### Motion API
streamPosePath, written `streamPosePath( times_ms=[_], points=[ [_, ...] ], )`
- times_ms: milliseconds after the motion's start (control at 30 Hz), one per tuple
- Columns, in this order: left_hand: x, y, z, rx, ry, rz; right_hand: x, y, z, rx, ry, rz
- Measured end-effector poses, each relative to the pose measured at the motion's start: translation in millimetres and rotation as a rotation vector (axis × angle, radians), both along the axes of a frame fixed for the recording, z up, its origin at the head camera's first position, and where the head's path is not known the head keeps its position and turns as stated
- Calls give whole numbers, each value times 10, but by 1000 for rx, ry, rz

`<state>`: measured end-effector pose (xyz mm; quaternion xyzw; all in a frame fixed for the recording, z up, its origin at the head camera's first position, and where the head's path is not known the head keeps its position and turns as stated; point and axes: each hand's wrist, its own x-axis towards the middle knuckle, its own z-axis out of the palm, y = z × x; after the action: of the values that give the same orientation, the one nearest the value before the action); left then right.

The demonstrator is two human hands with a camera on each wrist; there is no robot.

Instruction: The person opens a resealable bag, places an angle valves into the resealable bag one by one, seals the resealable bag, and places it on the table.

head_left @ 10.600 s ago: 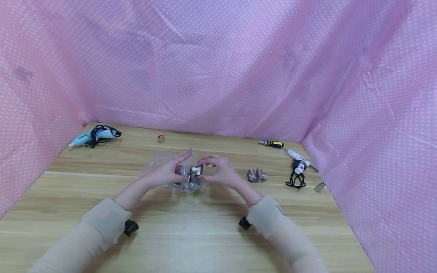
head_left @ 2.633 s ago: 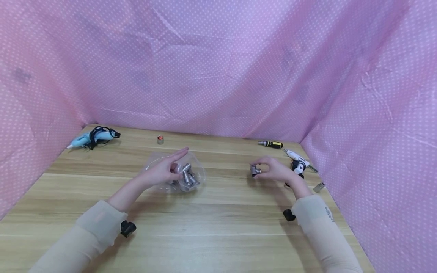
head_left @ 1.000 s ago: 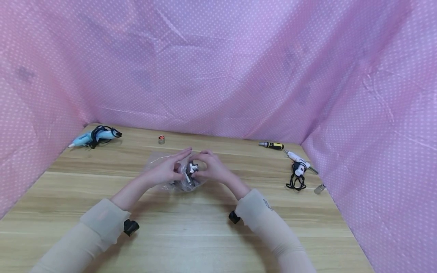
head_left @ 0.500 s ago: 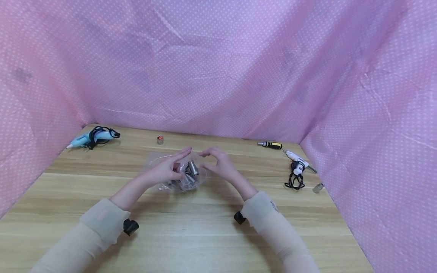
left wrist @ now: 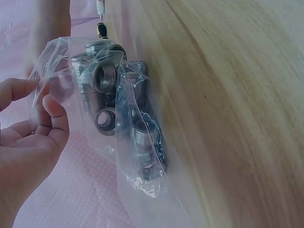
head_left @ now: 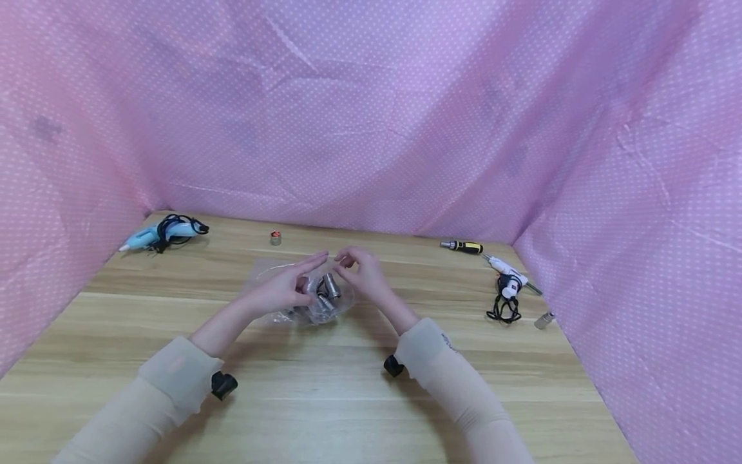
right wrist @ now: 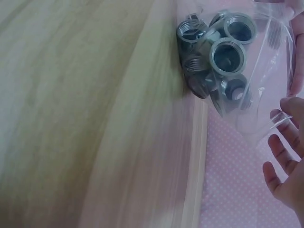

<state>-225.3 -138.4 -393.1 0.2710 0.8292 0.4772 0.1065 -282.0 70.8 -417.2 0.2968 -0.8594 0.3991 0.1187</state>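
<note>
A clear plastic bag (head_left: 346, 298) lies mid-table, with several threaded metal pipe fittings (head_left: 331, 285) inside. My left hand (head_left: 281, 291) holds the bag's left side, fingertips partly behind the plastic. In the left wrist view, the left hand's fingers (left wrist: 56, 105) curl at the bag's edge. On the other side, my right hand (head_left: 365, 276) pinches the bag's rim between thumb and index finger. The right wrist view has the right hand (right wrist: 287, 152) at the plastic edge, its other fingers loose. Round threaded openings of the fittings (right wrist: 228, 57) show through the plastic there.
A blue glue gun (head_left: 142, 237) with black cord lies back left. A small metal cylinder with red inside (head_left: 275, 238) stands at the back. To the right are a yellow-black screwdriver (head_left: 468, 247), a white corded tool (head_left: 507, 270) and a metal piece (head_left: 544, 320).
Earlier, two fittings lay right of the bag; my right hand carried them over and released them into it. Now that hand has come to the bag's rim. My left hand stays at the bag.
</note>
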Motion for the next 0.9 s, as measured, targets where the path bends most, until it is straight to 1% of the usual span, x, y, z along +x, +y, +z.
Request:
streamPosePath(
  times_ms=[100,200,300,400,500,567,600,667,767,800,900],
  points=[
    [13,-2,24,-29,41,-13,8,5,24,-34,30,4],
    [41,-8,75,-63,88,-24,32,34,85,-53,49,10],
    [68,-21,133,-94,142,-23,83,77,204,-85,31,5],
    [86,-43,165,-84,182,-30,143,121,348,-120,6,-17],
    [89,-51,153,-40,184,-51,188,156,474,-123,23,-39],
    [99,-61,130,-25,181,-45,212,163,543,-106,48,-50],
    [107,-63,118,-27,192,-38,223,163,570,-98,61,-56],
    [138,-64,99,-39,223,-31,250,164,629,-96,86,-67],
    [202,-46,70,-65,281,-44,282,169,709,-105,117,-103],
    [225,-35,63,-73,305,-59,289,175,733,-111,120,-113],
    [297,4,42,-125,347,-99,295,204,801,-119,121,-155]
  ],
)
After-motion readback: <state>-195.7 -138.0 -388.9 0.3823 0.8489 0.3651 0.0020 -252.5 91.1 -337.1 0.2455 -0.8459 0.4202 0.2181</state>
